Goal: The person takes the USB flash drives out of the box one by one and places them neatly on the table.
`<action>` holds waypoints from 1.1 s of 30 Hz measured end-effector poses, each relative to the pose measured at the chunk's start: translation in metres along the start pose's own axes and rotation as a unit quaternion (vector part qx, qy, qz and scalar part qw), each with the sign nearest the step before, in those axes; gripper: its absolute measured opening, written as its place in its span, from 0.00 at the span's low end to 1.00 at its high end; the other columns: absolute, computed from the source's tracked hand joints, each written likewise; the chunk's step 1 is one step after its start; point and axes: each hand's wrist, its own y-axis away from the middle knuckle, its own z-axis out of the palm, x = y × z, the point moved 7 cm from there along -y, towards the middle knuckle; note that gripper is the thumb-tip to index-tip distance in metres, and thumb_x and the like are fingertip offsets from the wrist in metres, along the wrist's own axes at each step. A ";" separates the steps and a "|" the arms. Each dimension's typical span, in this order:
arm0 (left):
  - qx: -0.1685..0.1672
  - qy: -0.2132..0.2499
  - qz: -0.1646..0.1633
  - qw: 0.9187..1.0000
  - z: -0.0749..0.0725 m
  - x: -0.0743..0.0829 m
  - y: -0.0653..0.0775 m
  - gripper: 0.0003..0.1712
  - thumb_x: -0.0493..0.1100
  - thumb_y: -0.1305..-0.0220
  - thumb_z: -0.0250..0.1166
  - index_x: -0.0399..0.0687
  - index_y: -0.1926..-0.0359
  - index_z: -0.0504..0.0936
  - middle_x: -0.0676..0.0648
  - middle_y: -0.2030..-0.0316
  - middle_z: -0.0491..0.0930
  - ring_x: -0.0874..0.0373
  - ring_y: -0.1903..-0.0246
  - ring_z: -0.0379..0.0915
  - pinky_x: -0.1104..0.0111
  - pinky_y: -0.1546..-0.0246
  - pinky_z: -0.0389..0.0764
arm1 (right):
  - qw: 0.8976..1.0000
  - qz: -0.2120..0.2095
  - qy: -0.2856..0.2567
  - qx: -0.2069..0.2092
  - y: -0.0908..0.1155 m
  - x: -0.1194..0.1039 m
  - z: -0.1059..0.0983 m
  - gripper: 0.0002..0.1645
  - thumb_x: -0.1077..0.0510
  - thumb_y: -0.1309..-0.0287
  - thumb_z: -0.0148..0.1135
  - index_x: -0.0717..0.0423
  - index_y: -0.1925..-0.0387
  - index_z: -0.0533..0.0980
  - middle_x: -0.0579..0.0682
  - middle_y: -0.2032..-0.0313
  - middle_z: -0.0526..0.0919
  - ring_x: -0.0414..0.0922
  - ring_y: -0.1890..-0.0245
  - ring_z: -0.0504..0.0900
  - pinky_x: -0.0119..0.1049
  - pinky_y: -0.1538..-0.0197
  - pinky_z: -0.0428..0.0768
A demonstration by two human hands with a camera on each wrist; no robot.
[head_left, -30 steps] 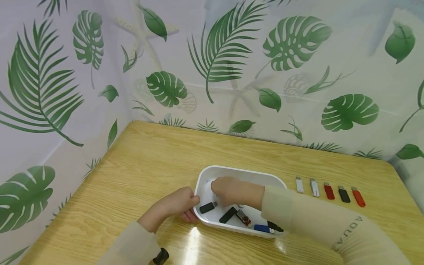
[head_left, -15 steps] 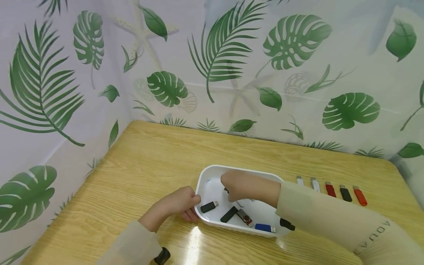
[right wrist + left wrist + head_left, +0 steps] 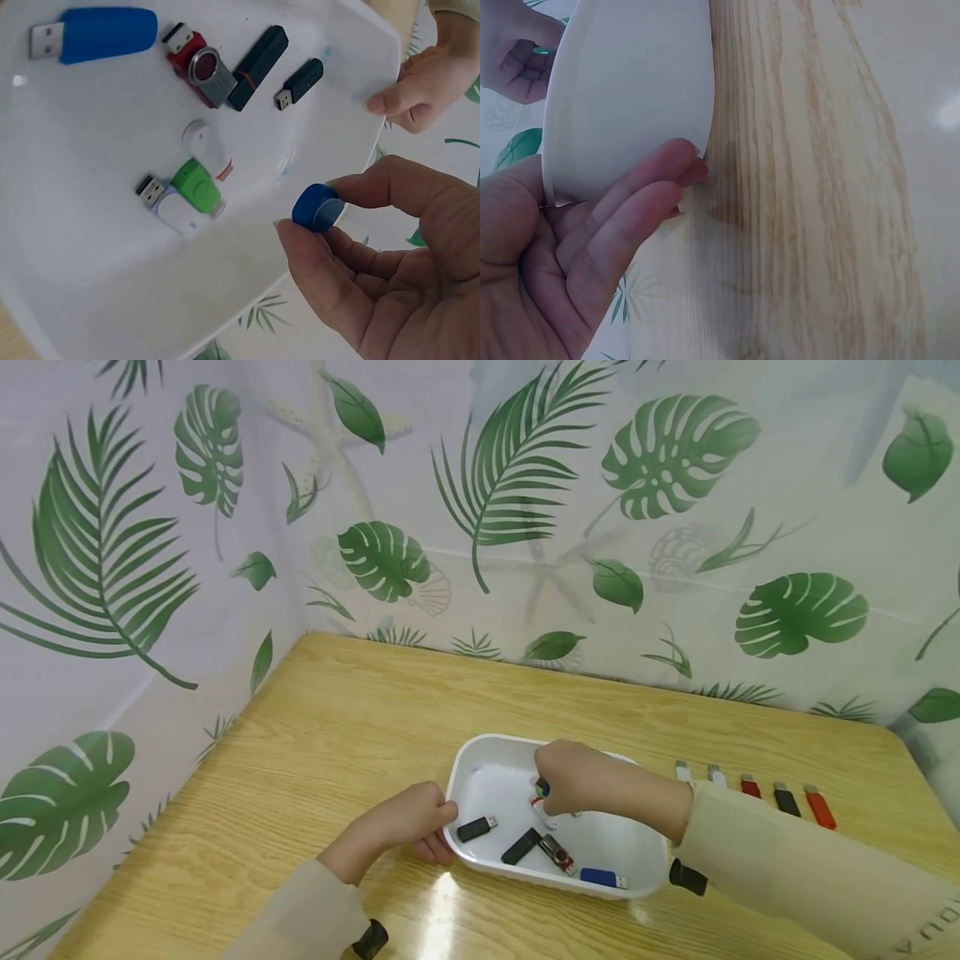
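Note:
A white plastic bin point(image 3: 480, 860) stands on the table, and my left hand point(image 3: 412, 817) grips its left end, thumb at the rim and fingers against the outer wall. Over the bin, my right hand point(image 3: 577, 777) pinches a small blue USB stick point(image 3: 315, 208) between thumb and index finger. It is seen nearly end-on, with no connector showing. Inside the bin lie a large blue USB stick point(image 3: 109, 35), a red and silver one point(image 3: 201, 67), two black ones including a long one point(image 3: 257, 67), a green one point(image 3: 196, 186) and two white ones, one red-tipped point(image 3: 204, 146).
To the right of the bin, several USB sticks stand in a row on the wooden table point(image 3: 360, 718), among them a black one point(image 3: 786, 800) and an orange-red one point(image 3: 821, 807). Leaf-patterned cloth point(image 3: 480, 610) rises behind and at the left.
My right hand has moved right and slightly up over the bin, uncovering the white and green sticks beneath; the blue stick now shows in its fingers. My left hand keeps hold of the bin.

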 end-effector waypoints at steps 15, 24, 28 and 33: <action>0.007 -0.014 -0.009 1.000 0.001 0.002 -0.004 0.18 0.37 0.41 0.47 0.31 0.77 0.79 0.39 0.82 0.82 0.52 0.81 0.81 0.64 0.80 0.83 | 0.996 0.067 -0.058 0.019 0.042 0.054 -0.014 0.10 0.63 0.55 0.66 0.62 0.71 0.73 0.49 0.77 0.76 0.41 0.79 0.74 0.31 0.76 0.74; -0.002 -0.010 -0.007 1.000 0.007 0.002 -0.006 0.17 0.37 0.41 0.47 0.31 0.77 0.78 0.39 0.82 0.82 0.51 0.80 0.82 0.63 0.80 0.83 | 0.992 0.092 -0.081 0.028 0.075 0.098 -0.008 0.10 0.63 0.56 0.65 0.65 0.71 0.73 0.49 0.77 0.76 0.41 0.79 0.73 0.32 0.76 0.76; -0.006 -0.015 -0.008 1.000 0.011 0.003 -0.007 0.18 0.38 0.41 0.47 0.32 0.78 0.78 0.39 0.83 0.82 0.50 0.80 0.82 0.63 0.80 0.83 | 0.990 0.110 -0.086 0.031 0.091 0.126 -0.002 0.11 0.62 0.55 0.64 0.66 0.71 0.74 0.49 0.78 0.75 0.41 0.80 0.73 0.32 0.77 0.75; -0.006 -0.025 -0.008 1.000 0.013 0.002 -0.008 0.17 0.38 0.40 0.46 0.33 0.77 0.78 0.40 0.83 0.82 0.50 0.81 0.82 0.62 0.80 0.83 | 0.985 0.139 -0.098 0.032 0.110 0.157 0.009 0.09 0.61 0.54 0.62 0.64 0.75 0.72 0.48 0.81 0.73 0.40 0.82 0.71 0.32 0.78 0.75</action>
